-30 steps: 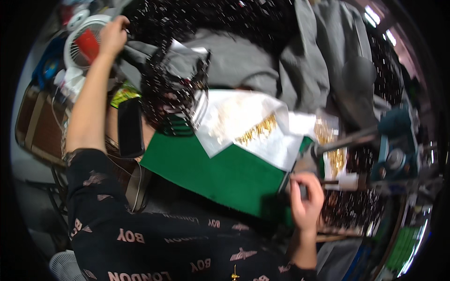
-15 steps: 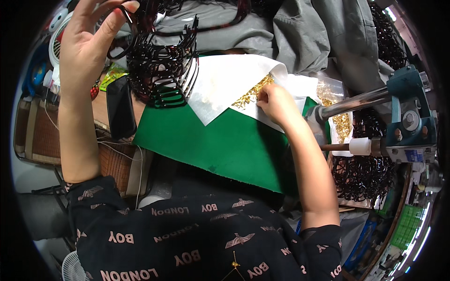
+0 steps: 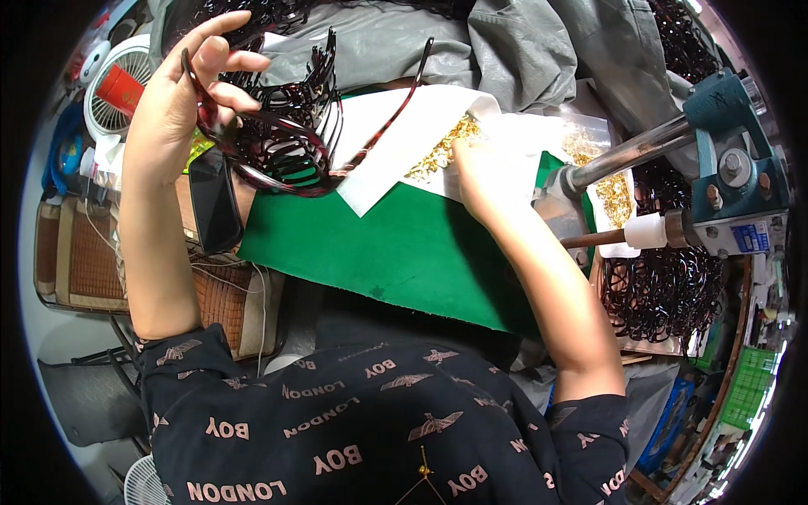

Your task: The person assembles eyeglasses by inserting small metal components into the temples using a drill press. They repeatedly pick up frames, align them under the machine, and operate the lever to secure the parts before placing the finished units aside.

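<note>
A dark red glasses frame (image 3: 360, 158) is clamped by the fingers of the left hand (image 3: 181, 105), stretching rightward from them; small gold pieces (image 3: 438, 156) lie at the fingertips of the right hand (image 3: 480, 177), whose grip I cannot tell; white paper (image 3: 364, 187) spreads left of those fingertips.

Workshop, teal machine (image 3: 717, 109) (metal-shafted), heaped eyeglass frames (image 3: 661, 295), small gold parts (image 3: 436, 160)
</note>
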`<state>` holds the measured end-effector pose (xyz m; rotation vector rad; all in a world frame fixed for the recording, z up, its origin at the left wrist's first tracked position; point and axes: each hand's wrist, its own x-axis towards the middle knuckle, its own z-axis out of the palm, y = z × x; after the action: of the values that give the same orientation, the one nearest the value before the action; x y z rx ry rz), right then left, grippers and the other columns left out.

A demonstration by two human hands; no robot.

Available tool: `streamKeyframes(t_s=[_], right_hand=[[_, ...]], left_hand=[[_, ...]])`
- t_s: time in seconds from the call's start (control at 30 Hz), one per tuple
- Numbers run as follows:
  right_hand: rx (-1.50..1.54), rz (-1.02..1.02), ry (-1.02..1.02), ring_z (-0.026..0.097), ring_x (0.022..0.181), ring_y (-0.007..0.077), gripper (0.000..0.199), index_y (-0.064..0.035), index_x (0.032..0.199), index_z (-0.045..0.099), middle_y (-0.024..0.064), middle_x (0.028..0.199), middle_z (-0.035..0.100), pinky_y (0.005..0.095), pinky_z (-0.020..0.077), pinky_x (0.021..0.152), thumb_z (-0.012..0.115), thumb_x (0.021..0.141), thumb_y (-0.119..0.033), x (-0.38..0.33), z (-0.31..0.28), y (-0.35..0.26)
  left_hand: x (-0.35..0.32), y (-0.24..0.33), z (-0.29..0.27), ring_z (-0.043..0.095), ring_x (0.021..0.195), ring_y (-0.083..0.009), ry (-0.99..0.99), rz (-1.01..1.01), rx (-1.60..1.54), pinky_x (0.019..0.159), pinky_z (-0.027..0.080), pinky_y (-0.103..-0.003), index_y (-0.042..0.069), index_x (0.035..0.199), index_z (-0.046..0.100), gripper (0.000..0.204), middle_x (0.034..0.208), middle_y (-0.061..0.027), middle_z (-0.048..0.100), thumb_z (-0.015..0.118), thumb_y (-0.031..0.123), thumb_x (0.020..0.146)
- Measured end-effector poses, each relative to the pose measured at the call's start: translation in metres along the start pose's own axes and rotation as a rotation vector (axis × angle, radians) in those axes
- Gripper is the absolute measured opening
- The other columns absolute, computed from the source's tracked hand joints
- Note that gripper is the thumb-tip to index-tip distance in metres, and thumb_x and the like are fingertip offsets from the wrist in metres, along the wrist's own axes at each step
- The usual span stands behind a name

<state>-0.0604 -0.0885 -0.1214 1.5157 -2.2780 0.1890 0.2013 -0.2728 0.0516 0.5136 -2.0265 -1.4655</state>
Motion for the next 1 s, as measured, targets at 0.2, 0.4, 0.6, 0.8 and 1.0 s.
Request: streamKeyframes(t_s=[0.2, 0.4, 0.6, 0.8, 1.0], right_hand=[[0.353, -0.047, -0.053, 0.059, 0.077, 0.0316, 0.012, -0.0067, 0.083, 0.058, 0.0139, 0.078, 0.060, 0.0399, 0.0448, 0.071, 0.059, 0.071, -0.003, -0.014, -0.005, 0.011], [0.395, -0.028, -0.254, 0.060, 0.072, 0.0276, 0.008, -0.0043, 0.076, 0.060, 0.0133, 0.075, 0.061, 0.0363, 0.0466, 0.067, 0.064, 0.069, -0.007, 0.001, -0.011, 0.009], [0.658, 0.027, -0.129, 0.060, 0.063, 0.0232, 0.008, -0.0021, 0.078, 0.060, 0.0114, 0.072, 0.061, 0.0315, 0.0479, 0.064, 0.064, 0.071, -0.005, -0.009, -0.050, 0.015], [1.047, -0.095, 0.097, 0.058, 0.067, 0.0203, 0.014, -0.0011, 0.080, 0.058, 0.0086, 0.074, 0.058, 0.0280, 0.0467, 0.061, 0.063, 0.068, 0.006, -0.061, -0.143, 0.017], [0.886, -0.218, 0.149, 0.058, 0.071, 0.0282, 0.022, -0.0014, 0.085, 0.057, 0.0114, 0.079, 0.058, 0.0346, 0.0471, 0.062, 0.066, 0.065, 0.006, -0.079, -0.155, 0.031]], left_hand=[[-0.029, 0.002, 0.045, 0.052, 0.068, -0.0087, -0.009, 0.151, -0.304, 0.054, 0.043, -0.017, -0.003, 0.124, 0.043, 0.046, 0.096, -0.0090, 0.055, 0.047, 0.003, 0.079], [-0.062, 0.015, 0.109, 0.049, 0.067, -0.0099, -0.019, 0.119, -0.355, 0.046, 0.041, -0.015, -0.005, 0.132, 0.031, 0.061, 0.095, -0.0153, 0.053, 0.053, 0.009, 0.077], [-0.068, 0.003, 0.154, 0.056, 0.071, -0.0119, -0.159, -0.036, -0.458, 0.058, 0.047, -0.020, 0.007, 0.142, 0.008, 0.081, 0.095, -0.0166, 0.060, 0.053, -0.007, 0.076], [-0.066, -0.017, 0.203, 0.057, 0.082, -0.0098, -0.336, -0.130, -0.345, 0.068, 0.048, -0.022, 0.002, 0.132, 0.029, 0.057, 0.099, -0.0082, 0.058, 0.052, -0.008, 0.081], [-0.063, -0.009, 0.227, 0.059, 0.083, -0.0107, -0.415, -0.153, -0.289, 0.071, 0.048, -0.023, 0.003, 0.133, 0.027, 0.059, 0.102, -0.0103, 0.060, 0.052, -0.008, 0.081]])
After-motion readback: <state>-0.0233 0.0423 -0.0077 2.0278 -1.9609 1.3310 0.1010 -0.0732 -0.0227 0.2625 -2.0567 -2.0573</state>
